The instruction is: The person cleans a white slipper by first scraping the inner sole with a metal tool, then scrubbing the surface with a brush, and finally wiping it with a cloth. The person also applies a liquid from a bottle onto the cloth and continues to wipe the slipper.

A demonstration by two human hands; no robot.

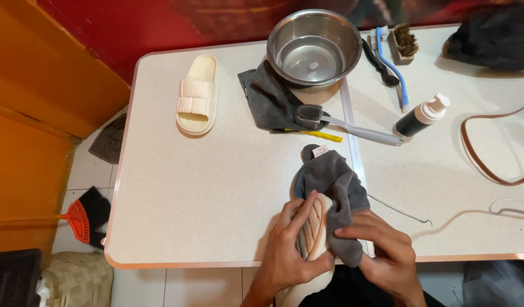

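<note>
At six o'clock, gripped slide (314, 227) in left hand (290, 250); right hand (381, 247) pinched cloth (336, 187), mid-wipe; second slide (197, 94) untouched at eleven.

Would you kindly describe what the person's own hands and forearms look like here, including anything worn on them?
Both hands are bare: the left hand and the right hand wear no gloves, and no rings, watch or bracelet show. The forearms are uncovered as far as the picture's lower edge, with no sleeve or cuff in view. The fingernails look short and unpainted.

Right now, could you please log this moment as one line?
left hand: holds cream slide | right hand: presses grey cloth on it | second slide: on table
</note>
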